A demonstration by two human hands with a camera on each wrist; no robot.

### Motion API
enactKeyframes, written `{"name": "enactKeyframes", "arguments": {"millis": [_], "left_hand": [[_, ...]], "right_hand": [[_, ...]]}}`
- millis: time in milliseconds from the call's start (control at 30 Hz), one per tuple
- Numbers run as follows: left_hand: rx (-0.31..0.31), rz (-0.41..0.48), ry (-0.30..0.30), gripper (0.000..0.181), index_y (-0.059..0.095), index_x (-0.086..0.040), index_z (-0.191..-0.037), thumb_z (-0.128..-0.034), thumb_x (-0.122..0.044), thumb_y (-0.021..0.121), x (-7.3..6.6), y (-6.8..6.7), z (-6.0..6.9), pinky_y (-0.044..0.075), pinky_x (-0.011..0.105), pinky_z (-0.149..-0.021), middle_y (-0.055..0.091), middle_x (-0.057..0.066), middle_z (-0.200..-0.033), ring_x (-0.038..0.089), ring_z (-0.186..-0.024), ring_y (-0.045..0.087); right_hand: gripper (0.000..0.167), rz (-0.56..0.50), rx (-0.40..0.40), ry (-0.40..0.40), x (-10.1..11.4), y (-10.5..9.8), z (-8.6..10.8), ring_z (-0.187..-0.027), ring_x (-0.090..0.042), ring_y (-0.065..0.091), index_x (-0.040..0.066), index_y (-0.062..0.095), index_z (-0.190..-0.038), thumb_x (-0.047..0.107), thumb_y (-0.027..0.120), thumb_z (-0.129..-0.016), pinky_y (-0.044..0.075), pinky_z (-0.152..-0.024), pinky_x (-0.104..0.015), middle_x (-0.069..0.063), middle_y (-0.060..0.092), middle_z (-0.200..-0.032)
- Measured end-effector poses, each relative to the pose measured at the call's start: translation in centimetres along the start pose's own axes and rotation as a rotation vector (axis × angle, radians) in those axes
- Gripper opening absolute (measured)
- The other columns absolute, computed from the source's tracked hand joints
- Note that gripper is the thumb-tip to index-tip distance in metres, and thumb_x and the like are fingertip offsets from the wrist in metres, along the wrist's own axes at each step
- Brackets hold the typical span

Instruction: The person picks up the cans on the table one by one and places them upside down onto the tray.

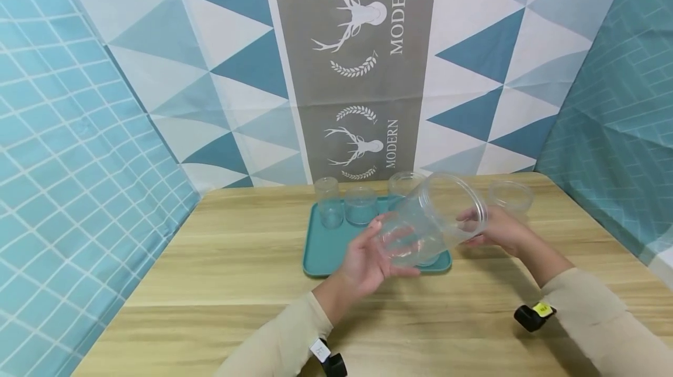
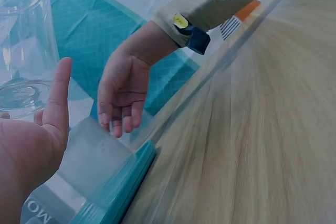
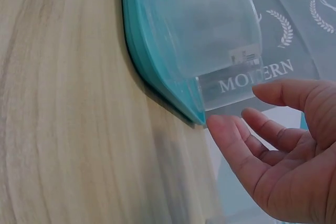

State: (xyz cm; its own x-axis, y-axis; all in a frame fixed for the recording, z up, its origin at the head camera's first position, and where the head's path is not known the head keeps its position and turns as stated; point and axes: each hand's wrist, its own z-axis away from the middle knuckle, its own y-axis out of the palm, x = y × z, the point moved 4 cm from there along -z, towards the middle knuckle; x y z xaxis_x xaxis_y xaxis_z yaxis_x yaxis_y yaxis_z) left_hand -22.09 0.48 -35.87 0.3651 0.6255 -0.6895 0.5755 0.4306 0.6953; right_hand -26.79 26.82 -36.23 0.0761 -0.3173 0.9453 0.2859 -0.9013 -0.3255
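My left hand holds a large clear plastic jar by its lower end, above a teal tray. The jar leans, its open mouth up and to the right. Near that mouth is my right hand, seen partly through the clear wall. In the right wrist view the right hand has loosely bent fingers with nothing between them. A frosted container with a small barcode label stands on the tray there. In the left wrist view the jar is cut off by the frame edge.
On the tray's back part stand a tall narrow jar, a low jar and a wider jar, all clear. Another clear container stands beyond my right hand. Patterned cloth hangs behind the wooden table.
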Motion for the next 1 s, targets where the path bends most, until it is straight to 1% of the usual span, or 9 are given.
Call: {"name": "enactKeyframes", "arguments": {"millis": [100,233,433,567,633,700,800,867,1000], "left_hand": [[0.004,-0.019,0.006,0.031,0.042,-0.025,-0.13,-0.1043,-0.026,0.025,-0.7,-0.4,0.2,0.057,0.049,-0.077,0.061,0.005,-0.124,0.031,-0.115,0.058],[-0.021,-0.038,0.019,0.034,0.042,-0.024,-0.133,-0.104,-0.026,0.024,-1.6,-1.1,0.6,0.056,0.05,-0.077,0.059,0.008,-0.127,0.033,-0.117,0.056],[-0.043,-0.029,0.043,0.038,0.045,-0.02,-0.133,-0.1047,-0.027,0.021,-3.0,-2.2,1.5,0.057,0.051,-0.077,0.061,0.009,-0.124,0.042,-0.123,0.051],[-0.035,-0.032,0.067,0.039,0.043,-0.018,-0.136,-0.1048,-0.026,0.021,-4.0,-2.7,2.2,0.057,0.051,-0.078,0.059,0.012,-0.126,0.048,-0.129,0.042],[-0.038,-0.036,0.078,0.038,0.043,-0.018,-0.135,-0.1045,-0.026,0.022,-4.5,-3.1,2.5,0.056,0.051,-0.077,0.057,0.012,-0.127,0.05,-0.131,0.039],[-0.042,-0.049,0.088,0.038,0.043,-0.019,-0.136,-0.1044,-0.026,0.023,-5.0,-3.5,2.8,0.057,0.052,-0.077,0.056,0.013,-0.128,0.049,-0.13,0.041],[-0.063,-0.092,0.113,0.034,0.043,-0.022,-0.132,-0.1038,-0.023,0.024,-5.8,-4.3,3.3,0.057,0.051,-0.075,0.055,0.013,-0.127,0.043,-0.123,0.051],[-0.083,-0.133,0.137,0.032,0.041,-0.023,-0.131,-0.1034,-0.021,0.024,-6.4,-4.9,3.7,0.057,0.051,-0.073,0.053,0.015,-0.127,0.041,-0.119,0.054],[-0.155,-0.215,0.173,0.029,0.04,-0.022,-0.129,-0.1037,-0.019,0.027,-7.7,-6.0,4.2,0.058,0.049,-0.07,0.05,0.018,-0.129,0.047,-0.122,0.05]], "right_hand": [[0.04,-0.044,0.033,0.036,-0.4,0.2,-0.4,-0.085,-0.025,0.069,-0.024,0.04,-0.126,0.001,0.052,-0.096,0.058,-0.075,-0.042,-0.013,0.063,-0.098],[0.042,-0.079,0.076,0.087,-0.7,0.5,-0.9,-0.086,-0.025,0.067,-0.024,0.037,-0.128,0.0,0.051,-0.097,0.058,-0.076,-0.041,-0.014,0.063,-0.097],[0.049,-0.04,0.101,0.133,-0.9,1.2,-1.3,-0.084,-0.022,0.066,-0.026,0.034,-0.132,0.002,0.053,-0.096,0.058,-0.075,-0.04,-0.021,0.06,-0.105],[0.052,-0.02,0.101,0.158,-0.9,1.5,-1.6,-0.084,-0.022,0.066,-0.025,0.033,-0.134,0.003,0.054,-0.095,0.058,-0.075,-0.039,-0.021,0.06,-0.104],[0.053,-0.016,0.098,0.167,-0.9,1.5,-1.8,-0.084,-0.023,0.066,-0.024,0.033,-0.134,0.004,0.055,-0.095,0.058,-0.075,-0.038,-0.021,0.06,-0.104],[0.052,-0.01,0.096,0.173,-0.9,1.5,-1.9,-0.084,-0.023,0.066,-0.024,0.033,-0.134,0.003,0.054,-0.094,0.058,-0.075,-0.039,-0.021,0.06,-0.103],[0.053,-0.007,0.099,0.182,-0.9,1.6,-2.1,-0.084,-0.023,0.066,-0.023,0.035,-0.133,0.004,0.056,-0.093,0.058,-0.075,-0.038,-0.02,0.059,-0.101],[0.054,0.001,0.107,0.183,-0.9,1.8,-2.2,-0.083,-0.023,0.066,-0.023,0.035,-0.132,0.004,0.057,-0.092,0.059,-0.074,-0.039,-0.02,0.058,-0.1],[0.055,-0.001,0.11,0.2,-0.8,2.2,-2.2,-0.081,-0.022,0.065,-0.023,0.035,-0.132,0.005,0.06,-0.092,0.059,-0.072,-0.039,-0.019,0.058,-0.099]]}}
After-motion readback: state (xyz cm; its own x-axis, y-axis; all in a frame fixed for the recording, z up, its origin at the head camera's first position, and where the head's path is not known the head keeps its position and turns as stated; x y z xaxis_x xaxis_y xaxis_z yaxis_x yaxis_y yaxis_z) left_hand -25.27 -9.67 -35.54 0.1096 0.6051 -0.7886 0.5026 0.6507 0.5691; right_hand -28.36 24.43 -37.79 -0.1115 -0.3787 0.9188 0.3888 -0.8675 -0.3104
